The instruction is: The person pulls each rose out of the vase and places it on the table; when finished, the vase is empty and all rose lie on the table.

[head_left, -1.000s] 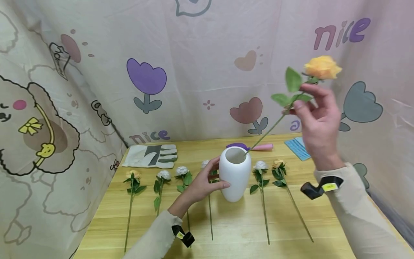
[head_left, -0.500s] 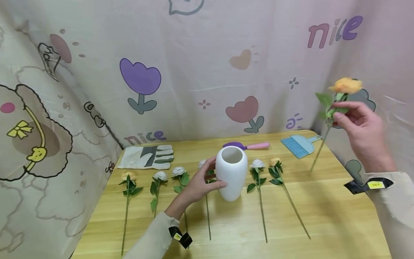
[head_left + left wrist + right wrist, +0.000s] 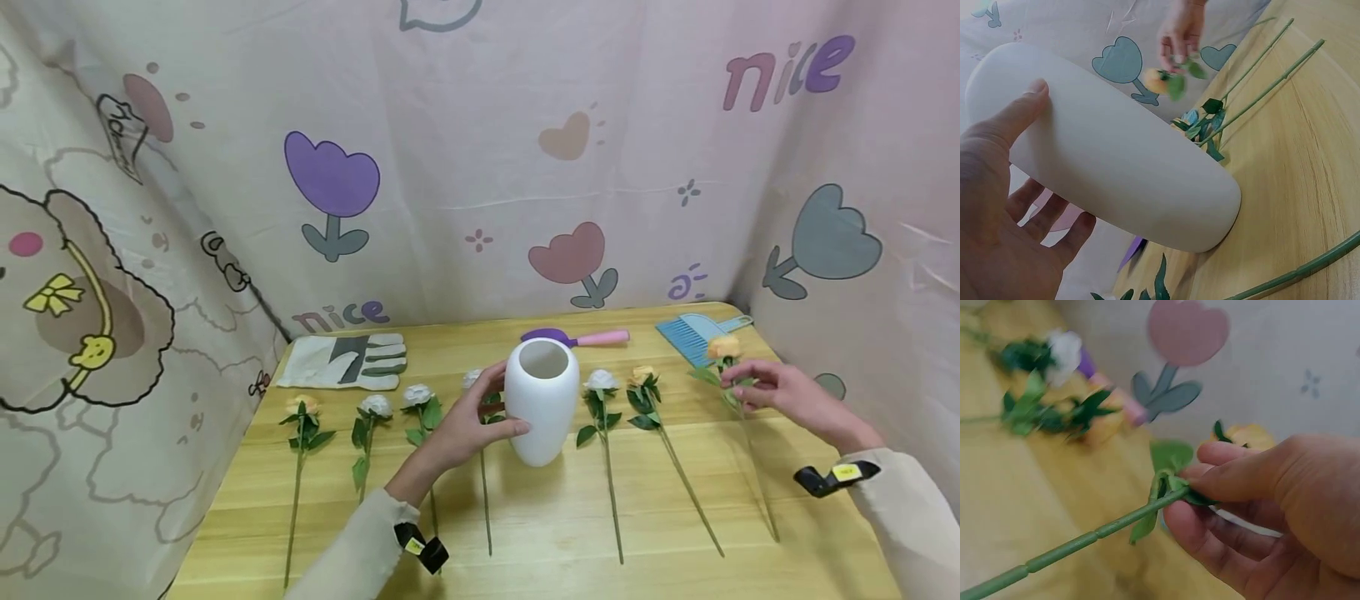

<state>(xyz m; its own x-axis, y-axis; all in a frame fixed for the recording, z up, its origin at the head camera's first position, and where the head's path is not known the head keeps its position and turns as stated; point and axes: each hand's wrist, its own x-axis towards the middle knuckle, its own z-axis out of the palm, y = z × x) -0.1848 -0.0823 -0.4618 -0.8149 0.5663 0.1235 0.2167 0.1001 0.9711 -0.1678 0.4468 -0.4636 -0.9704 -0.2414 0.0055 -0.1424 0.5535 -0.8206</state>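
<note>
My left hand [image 3: 461, 427] grips the side of a white vase [image 3: 543, 421], which stands upright with its mouth facing up. In the left wrist view, the thumb lies on the near side of the vase [image 3: 1116, 162] and the fingers reach behind it. Over at the right of the table, my right hand [image 3: 798, 404] pinches an artificial yellow rose [image 3: 724, 347] by its stem below the bloom. The right wrist view shows the green stem [image 3: 1097, 534] between thumb and fingers; the bloom is partly hidden behind the hand.
Several white and yellow roses lie in a row on both sides of the vase, among them a white rose [image 3: 602, 381] and a yellow rose [image 3: 642, 376]. Behind are a work glove [image 3: 341, 362], a purple trowel with pink handle [image 3: 603, 338] and a blue brush with dustpan [image 3: 686, 337].
My right hand has carried the yellow rose from above the vase, where its stem end was at the mouth, rightward and down to the table. The left hand and vase have stayed put.
</note>
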